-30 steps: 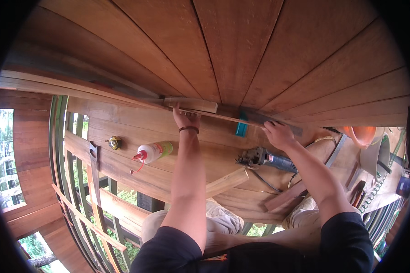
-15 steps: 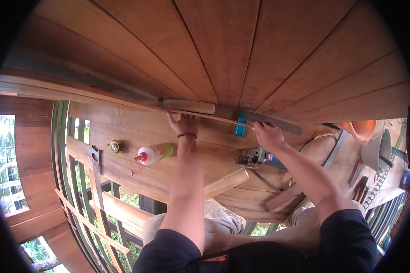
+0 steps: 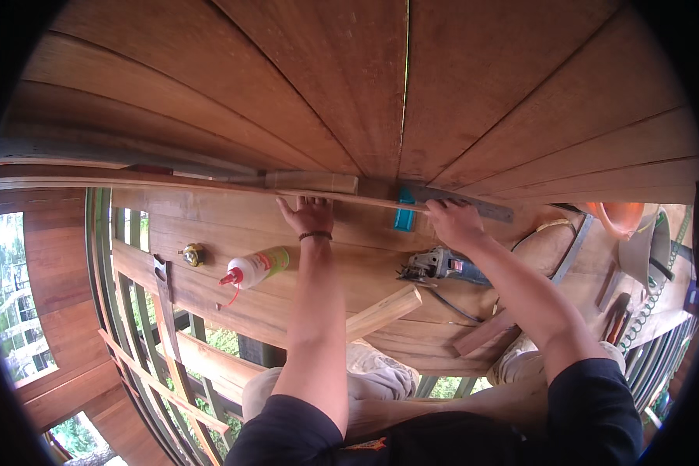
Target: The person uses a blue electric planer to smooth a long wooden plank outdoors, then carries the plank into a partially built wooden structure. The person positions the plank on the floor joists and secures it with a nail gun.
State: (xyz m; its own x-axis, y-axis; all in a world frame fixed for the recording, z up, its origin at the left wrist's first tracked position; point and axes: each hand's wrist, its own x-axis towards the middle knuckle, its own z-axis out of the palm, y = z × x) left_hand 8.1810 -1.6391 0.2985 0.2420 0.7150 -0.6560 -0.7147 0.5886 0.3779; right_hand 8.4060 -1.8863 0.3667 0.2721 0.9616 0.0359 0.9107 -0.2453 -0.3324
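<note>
Where a plank wall (image 3: 481, 93) borders the plank work surface (image 3: 365, 281), a long, thin wooden strip (image 3: 349, 198) runs left to right. Nearer the person lie a blue-bodied power tool (image 3: 449, 266) and a red-tipped squeeze bottle (image 3: 258, 266). The right hand (image 3: 454, 221) pinches the strip's right end; the left hand (image 3: 311, 217), thumb spread, touches its near edge, its grip unclear. Smallest is a tape measure (image 3: 193, 254), left of the bottle.

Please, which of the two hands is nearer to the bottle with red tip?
Left. The left hand is just beyond the bottle and to its right; the right hand is much farther to the right.
</note>
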